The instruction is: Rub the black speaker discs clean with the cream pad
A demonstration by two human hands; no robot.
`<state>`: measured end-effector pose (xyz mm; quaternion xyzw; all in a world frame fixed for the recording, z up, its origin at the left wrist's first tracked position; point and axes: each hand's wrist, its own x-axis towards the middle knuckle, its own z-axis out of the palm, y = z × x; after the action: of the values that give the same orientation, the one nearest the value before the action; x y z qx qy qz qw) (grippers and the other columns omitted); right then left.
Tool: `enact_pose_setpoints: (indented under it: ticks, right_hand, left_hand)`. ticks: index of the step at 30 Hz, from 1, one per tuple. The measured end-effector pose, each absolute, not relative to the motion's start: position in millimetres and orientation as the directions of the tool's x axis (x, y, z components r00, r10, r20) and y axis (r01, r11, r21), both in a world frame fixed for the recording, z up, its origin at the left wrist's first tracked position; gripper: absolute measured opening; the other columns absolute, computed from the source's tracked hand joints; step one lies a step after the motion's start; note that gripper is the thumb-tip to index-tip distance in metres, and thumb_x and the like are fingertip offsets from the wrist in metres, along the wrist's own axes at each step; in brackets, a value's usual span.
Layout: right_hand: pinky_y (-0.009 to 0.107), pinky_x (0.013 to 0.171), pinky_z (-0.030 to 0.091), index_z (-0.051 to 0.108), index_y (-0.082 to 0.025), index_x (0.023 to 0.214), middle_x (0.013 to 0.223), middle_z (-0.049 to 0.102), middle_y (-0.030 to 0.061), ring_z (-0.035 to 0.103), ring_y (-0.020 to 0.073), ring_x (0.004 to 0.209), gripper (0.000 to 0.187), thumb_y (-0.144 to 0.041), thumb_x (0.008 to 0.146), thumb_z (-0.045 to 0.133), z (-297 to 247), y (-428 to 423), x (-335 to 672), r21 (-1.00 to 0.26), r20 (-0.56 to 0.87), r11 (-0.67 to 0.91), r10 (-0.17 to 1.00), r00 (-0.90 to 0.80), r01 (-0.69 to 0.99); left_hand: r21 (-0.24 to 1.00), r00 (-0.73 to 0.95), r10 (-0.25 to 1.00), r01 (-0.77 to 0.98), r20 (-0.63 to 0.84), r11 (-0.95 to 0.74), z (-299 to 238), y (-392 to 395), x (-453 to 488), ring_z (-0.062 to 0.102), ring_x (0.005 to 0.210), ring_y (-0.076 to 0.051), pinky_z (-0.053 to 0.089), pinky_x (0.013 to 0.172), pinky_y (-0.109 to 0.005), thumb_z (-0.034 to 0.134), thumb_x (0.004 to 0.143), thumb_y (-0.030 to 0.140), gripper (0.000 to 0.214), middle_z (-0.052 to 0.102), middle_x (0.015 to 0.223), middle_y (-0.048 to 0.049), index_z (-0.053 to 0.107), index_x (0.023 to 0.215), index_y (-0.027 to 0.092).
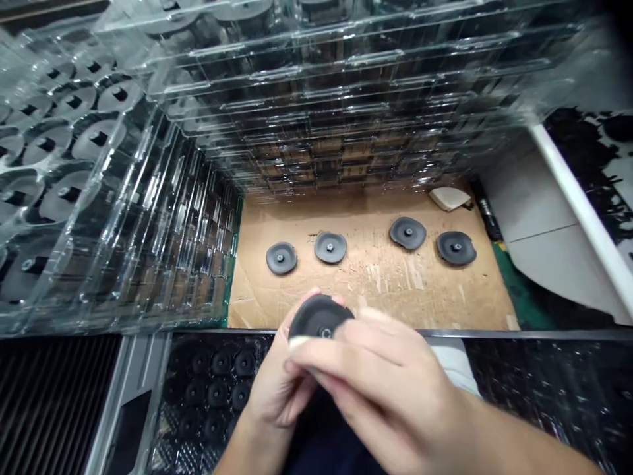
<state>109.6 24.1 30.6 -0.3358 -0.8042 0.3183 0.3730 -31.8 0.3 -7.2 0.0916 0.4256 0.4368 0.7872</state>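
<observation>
A round black disc-shaped part with a small hub at its centre [311,314] is held up in front of me. My left hand [277,379] is wrapped round it from below and the left side. My right hand [390,376] is closed with its fingertips on the near and right part of the disc, hiding some of it. Beyond my hands, similar black discs lie apart on a brown cardboard sheet [366,297]: a left pair, with one disc [281,258] and another [330,247], and a right pair, with one disc [408,233] and another [455,248].
Tall stacks of clear plastic trays [346,79] rise behind the cardboard and at the left, the left ones [99,138] holding discs. A black pen-like tool [488,210] and a whitish wedge-shaped piece [449,198] lie at the right. Below left is a tray of black parts [208,396].
</observation>
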Motion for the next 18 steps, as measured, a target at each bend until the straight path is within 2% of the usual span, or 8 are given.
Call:
enact_pose_setpoints:
  ticks: [2, 4, 7, 9, 11, 14, 18]
  right_hand:
    - [0.026, 0.059, 0.044, 0.063, -0.014, 0.100, 0.069, 0.063, 0.0012, 0.054, 0.0123, 0.060, 0.023, -0.008, 0.086, 0.046, 33, 19, 120, -0.799, 0.288, 0.502, 0.803, -0.522, 0.331]
    - [0.025, 0.056, 0.043, 0.063, -0.016, 0.101, 0.067, 0.062, -0.0005, 0.052, 0.0114, 0.056, 0.022, -0.009, 0.086, 0.048, 32, 17, 130, -0.791, 0.223, 0.440, 0.854, -0.470, 0.425]
    - [0.026, 0.062, 0.044, 0.063, -0.019, 0.105, 0.077, 0.067, 0.0010, 0.057, 0.0125, 0.066, 0.023, -0.012, 0.088, 0.049, 21, 22, 139, -0.783, 0.230, 0.382, 0.911, -0.342, 0.491]
    - [0.026, 0.066, 0.046, 0.064, -0.023, 0.106, 0.090, 0.069, 0.0015, 0.060, 0.0133, 0.075, 0.022, -0.017, 0.089, 0.050, 1, 28, 142, -0.813, 0.205, 0.299, 0.950, -0.234, 0.500]
    - [0.027, 0.067, 0.049, 0.066, -0.025, 0.103, 0.093, 0.069, 0.0018, 0.062, 0.0147, 0.078, 0.020, -0.021, 0.089, 0.052, -29, 33, 146, -0.838, 0.132, 0.197, 0.978, -0.161, 0.509]
    - [0.033, 0.068, 0.052, 0.068, -0.023, 0.101, 0.094, 0.065, 0.0067, 0.063, 0.0190, 0.080, 0.021, -0.025, 0.087, 0.052, -73, 34, 150, -0.824, 0.082, 0.140, 0.988, -0.129, 0.549]
    - [0.034, 0.062, 0.053, 0.063, -0.021, 0.112, 0.116, 0.052, 0.0141, 0.061, 0.0202, 0.086, 0.028, -0.023, 0.088, 0.047, -88, 18, 150, -0.817, 0.107, 0.120, 0.993, -0.056, 0.564]
  left_hand:
    - [0.512, 0.254, 0.788, -0.642, -0.561, 0.571, -8, 0, -36, 0.064, 0.097, -0.019, 0.046, 0.092, -0.029, 0.083, 0.054, 0.033, 0.050, 0.070, 0.104, 0.0026, 0.066, 0.102, 0.031]
    - [0.511, 0.247, 0.805, -0.664, -0.539, 0.546, -11, -1, -38, 0.064, 0.096, -0.018, 0.047, 0.089, -0.025, 0.086, 0.049, 0.032, 0.059, 0.070, 0.104, -0.0011, 0.066, 0.104, 0.026]
    - [0.501, 0.231, 0.808, -0.683, -0.542, 0.532, -15, -3, -37, 0.064, 0.096, -0.017, 0.049, 0.084, -0.021, 0.085, 0.050, 0.033, 0.064, 0.069, 0.109, -0.0044, 0.064, 0.110, 0.023]
    - [0.475, 0.262, 0.814, -0.703, -0.518, 0.529, -14, -3, -37, 0.065, 0.096, -0.019, 0.050, 0.085, -0.025, 0.083, 0.052, 0.036, 0.062, 0.068, 0.112, -0.0038, 0.064, 0.110, 0.026]
    - [0.448, 0.295, 0.822, -0.724, -0.488, 0.525, -13, -2, -38, 0.065, 0.099, -0.022, 0.049, 0.090, -0.029, 0.081, 0.055, 0.040, 0.058, 0.068, 0.112, -0.0020, 0.065, 0.109, 0.028]
    - [0.399, 0.318, 0.821, -0.754, -0.474, 0.522, -12, -3, -39, 0.063, 0.105, -0.023, 0.047, 0.094, -0.031, 0.077, 0.060, 0.040, 0.048, 0.068, 0.111, 0.0008, 0.066, 0.106, 0.030]
    - [0.345, 0.343, 0.826, -0.787, -0.447, 0.513, -13, -5, -38, 0.064, 0.103, -0.027, 0.050, 0.091, -0.037, 0.075, 0.063, 0.041, 0.053, 0.067, 0.111, -0.0013, 0.063, 0.113, 0.029]
